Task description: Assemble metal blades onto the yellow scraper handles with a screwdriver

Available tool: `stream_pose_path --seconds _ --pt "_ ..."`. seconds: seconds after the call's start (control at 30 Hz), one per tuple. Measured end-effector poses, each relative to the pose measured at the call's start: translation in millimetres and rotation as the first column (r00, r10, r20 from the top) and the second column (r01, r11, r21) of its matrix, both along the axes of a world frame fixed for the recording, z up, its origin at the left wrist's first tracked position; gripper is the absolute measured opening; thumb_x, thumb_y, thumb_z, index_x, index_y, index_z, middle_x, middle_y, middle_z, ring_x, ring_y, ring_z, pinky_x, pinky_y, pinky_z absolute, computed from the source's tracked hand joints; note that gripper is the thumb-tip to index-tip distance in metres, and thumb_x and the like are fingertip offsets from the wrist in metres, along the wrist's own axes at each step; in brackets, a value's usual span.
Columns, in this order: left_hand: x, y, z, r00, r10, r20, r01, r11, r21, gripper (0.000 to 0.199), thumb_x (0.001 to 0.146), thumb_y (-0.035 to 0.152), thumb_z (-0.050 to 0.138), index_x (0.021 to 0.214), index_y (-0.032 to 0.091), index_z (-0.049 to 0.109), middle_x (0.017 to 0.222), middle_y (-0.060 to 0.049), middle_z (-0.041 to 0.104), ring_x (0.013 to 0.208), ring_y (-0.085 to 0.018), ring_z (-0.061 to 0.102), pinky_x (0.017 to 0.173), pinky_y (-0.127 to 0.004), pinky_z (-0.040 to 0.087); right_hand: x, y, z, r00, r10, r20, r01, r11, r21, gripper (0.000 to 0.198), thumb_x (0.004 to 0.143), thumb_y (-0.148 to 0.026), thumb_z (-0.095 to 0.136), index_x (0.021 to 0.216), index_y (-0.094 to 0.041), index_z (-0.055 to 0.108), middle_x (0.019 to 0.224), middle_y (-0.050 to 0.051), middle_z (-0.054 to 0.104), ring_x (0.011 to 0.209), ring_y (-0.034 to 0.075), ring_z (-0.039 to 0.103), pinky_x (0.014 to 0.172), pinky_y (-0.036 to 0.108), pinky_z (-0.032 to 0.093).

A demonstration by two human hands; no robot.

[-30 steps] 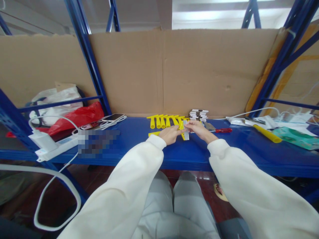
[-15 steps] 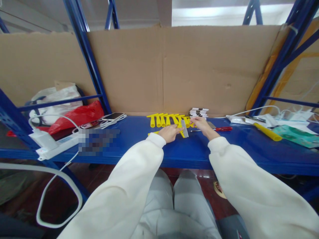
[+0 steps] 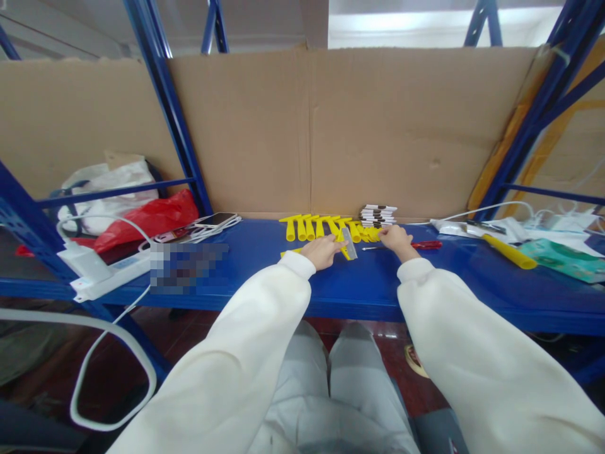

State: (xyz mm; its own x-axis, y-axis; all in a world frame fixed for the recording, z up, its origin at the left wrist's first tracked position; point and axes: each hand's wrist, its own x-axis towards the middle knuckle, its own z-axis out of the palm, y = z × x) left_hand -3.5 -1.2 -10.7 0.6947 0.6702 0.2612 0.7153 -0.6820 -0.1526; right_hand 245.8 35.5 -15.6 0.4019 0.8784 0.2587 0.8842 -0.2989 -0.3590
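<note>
- Left hand (image 3: 321, 253) pinched a yellow scraper (image 3: 339, 236), its fingers closed together; I saw the scraper's gray blade (image 3: 350, 244) slanting just right of the fingertips, between my two hands.
- Right hand (image 3: 396, 239) had its fingers bent beside small yellow pieces (image 3: 371, 234); I could not tell whether it pinched one.
- Beyond the left hand, I saw more yellow scrapers (image 3: 300, 229) lying in a row on the blue surface (image 3: 255, 268).
- Stacked white-and-brown boxes (image 3: 379, 216) stood behind the small yellow pieces, near the cardboard (image 3: 406, 132).
- Near my right hand lay a screwdriver (image 3: 428, 244), its red handle pointing right.
- Farther right, well apart from both hands, I saw a yellow handle (image 3: 510, 252) beside a green packet (image 3: 564, 260).
</note>
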Motion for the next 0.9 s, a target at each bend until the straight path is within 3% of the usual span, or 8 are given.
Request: stream_pose_path --seconds 0.13,0.27,0.47,0.73,0.9 --pt "1 0 0.6 1.000 -0.005 -0.031 0.004 1.000 -0.026 0.050 0.102 0.019 0.043 0.148 0.026 0.059 0.115 -0.013 0.067 0.109 -0.026 0.070 0.091 -0.034 0.054 -9 -2 1 0.992 0.043 0.122 -0.036 0.998 -0.061 0.037 0.092 -0.039 0.060 0.113 -0.016 0.079 0.125 0.022 0.070 0.128 0.038 0.059 0.104 0.053 0.044" --pt "1 4 -2.4 0.999 -0.035 -0.024 0.035 0.999 -0.023 0.047 0.101 0.019 0.047 0.146 0.025 0.061 0.116 -0.014 0.069 0.110 -0.027 0.070 0.092 -0.035 0.055 -18 -1 2 0.974 0.083 0.210 -0.069 0.995 -0.071 0.042 0.095 -0.039 0.058 0.120 -0.009 0.074 0.131 0.026 0.066 0.133 0.039 0.054 0.107 0.056 0.040" --pt "1 7 -5.7 0.999 -0.054 -0.003 0.054 0.999 0.000 0.046 0.101 0.022 0.048 0.146 0.026 0.061 0.117 -0.014 0.070 0.108 -0.025 0.071 0.090 -0.034 0.057 -20 9 -1 0.965 0.090 0.246 -0.071 0.994 -0.087 0.045 0.092 -0.039 0.064 0.124 -0.010 0.071 0.128 0.025 0.068 0.129 0.037 0.057 0.105 0.051 0.040" --pt "1 7 -4.4 0.998 -0.051 -0.025 0.051 0.999 -0.002 0.047 0.102 0.023 0.047 0.147 0.026 0.059 0.117 -0.012 0.071 0.108 -0.024 0.071 0.090 -0.032 0.056 -17 15 -2 0.995 0.010 0.096 -0.006 0.999 -0.046 0.034 0.086 -0.027 0.062 0.113 -0.012 0.076 0.115 0.021 0.075 0.118 0.033 0.066 0.099 0.043 0.045" --pt "1 5 -2.8 0.999 -0.038 -0.026 0.038 0.999 -0.020 0.046 0.102 0.023 0.046 0.147 0.025 0.060 0.119 -0.013 0.071 0.109 -0.024 0.071 0.093 -0.033 0.055 -6 7 9 0.988 -0.088 -0.128 0.103 0.988 0.113 0.037 0.088 -0.026 0.058 0.116 -0.010 0.077 0.122 0.024 0.072 0.122 0.036 0.065 0.102 0.047 0.046"
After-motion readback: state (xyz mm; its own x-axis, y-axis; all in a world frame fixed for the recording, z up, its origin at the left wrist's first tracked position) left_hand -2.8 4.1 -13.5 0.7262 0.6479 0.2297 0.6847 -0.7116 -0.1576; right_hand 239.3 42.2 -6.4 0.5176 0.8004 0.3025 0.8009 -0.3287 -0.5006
